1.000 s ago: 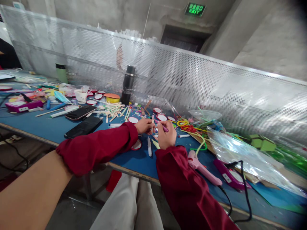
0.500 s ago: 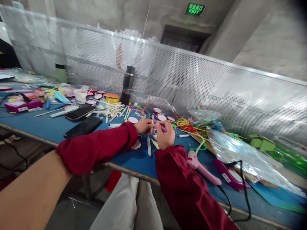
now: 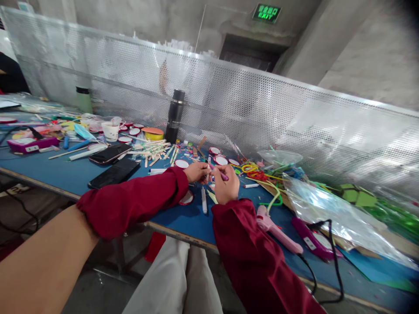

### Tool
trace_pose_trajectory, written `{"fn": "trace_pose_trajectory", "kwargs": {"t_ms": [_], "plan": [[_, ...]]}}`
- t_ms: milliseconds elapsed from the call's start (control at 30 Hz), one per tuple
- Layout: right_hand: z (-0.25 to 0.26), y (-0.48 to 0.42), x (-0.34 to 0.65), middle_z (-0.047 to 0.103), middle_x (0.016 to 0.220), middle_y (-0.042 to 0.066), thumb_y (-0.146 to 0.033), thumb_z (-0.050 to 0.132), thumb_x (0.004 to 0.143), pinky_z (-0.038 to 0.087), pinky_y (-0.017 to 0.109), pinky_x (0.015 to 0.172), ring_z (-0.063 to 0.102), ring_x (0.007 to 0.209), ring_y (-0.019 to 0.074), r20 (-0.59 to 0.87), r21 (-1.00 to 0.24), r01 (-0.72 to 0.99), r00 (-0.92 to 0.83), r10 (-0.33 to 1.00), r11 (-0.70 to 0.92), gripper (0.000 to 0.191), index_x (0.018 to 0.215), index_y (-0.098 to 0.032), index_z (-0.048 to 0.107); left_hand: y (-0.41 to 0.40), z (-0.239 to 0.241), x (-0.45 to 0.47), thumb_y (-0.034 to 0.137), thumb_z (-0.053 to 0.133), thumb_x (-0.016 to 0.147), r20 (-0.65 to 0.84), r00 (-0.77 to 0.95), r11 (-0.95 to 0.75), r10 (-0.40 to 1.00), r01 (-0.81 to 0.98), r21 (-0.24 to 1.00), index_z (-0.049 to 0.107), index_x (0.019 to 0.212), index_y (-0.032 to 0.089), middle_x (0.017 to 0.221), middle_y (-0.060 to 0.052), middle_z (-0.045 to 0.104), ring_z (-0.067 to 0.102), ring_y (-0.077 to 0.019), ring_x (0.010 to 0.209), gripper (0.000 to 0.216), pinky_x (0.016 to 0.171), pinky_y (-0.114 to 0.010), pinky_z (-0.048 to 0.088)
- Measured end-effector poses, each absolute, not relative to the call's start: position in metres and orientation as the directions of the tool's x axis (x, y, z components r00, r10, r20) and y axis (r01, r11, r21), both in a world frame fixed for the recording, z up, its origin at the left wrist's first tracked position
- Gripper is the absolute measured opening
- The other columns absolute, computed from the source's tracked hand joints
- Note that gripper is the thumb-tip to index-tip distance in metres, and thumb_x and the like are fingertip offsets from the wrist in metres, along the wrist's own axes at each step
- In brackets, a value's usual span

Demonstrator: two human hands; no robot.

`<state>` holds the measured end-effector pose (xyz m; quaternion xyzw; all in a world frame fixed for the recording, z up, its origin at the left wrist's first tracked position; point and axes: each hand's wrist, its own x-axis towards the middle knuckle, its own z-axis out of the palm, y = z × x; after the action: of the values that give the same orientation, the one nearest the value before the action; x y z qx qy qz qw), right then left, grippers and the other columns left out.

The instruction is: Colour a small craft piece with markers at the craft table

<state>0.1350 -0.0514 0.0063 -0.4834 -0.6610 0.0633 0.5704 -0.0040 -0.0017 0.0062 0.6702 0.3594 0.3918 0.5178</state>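
Observation:
My right hand is closed around a purple marker, whose front end points toward my left hand. My left hand pinches a small pale stick-like piece, held upright; its exact kind is too small to tell. Both hands are close together above the blue table. Just below them lies a white marker, with a pale strip beside it. A white disc with a red rim sits partly under my left sleeve.
A pink glue gun and a purple power strip with a black cord lie at right, near clear plastic bags. Two phones, many craft sticks, a paper cup and a black bottle occupy the left and back.
Almost nothing differs. Both hands keep their hold in the same place, and the view has shifted very slightly.

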Motion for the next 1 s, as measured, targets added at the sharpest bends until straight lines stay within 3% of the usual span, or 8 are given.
{"fn": "trace_pose_trajectory", "kwargs": {"t_ms": [533,1000], "plan": [[0.0097,-0.054,0.1338,0.068,0.076,0.0,-0.039,0.057,0.088,0.041,0.026,0.063,0.059,0.068,0.0147,0.723,-0.614,0.588,0.15,0.675,0.527,0.02,0.086,-0.021,0.064,0.0009,0.0042,-0.0047,0.029,0.051,0.092,0.149,0.43,-0.201,0.89,0.079,0.976,0.055,0.084,0.014,0.065,-0.001,0.064,0.061,-0.0112,0.054,0.017,0.06,-0.025,0.053],[0.0132,-0.0571,0.1327,0.067,0.075,0.0,-0.039,0.057,0.088,0.041,0.026,0.064,0.058,0.067,0.0145,0.719,-0.618,0.577,0.139,0.681,0.534,0.02,0.086,-0.02,0.064,0.0022,0.0036,-0.0044,0.032,0.056,0.09,0.153,0.437,-0.201,0.886,0.064,0.978,0.055,0.082,0.014,0.065,0.0,0.064,0.061,-0.0105,0.053,0.02,0.059,-0.024,0.052]]}}
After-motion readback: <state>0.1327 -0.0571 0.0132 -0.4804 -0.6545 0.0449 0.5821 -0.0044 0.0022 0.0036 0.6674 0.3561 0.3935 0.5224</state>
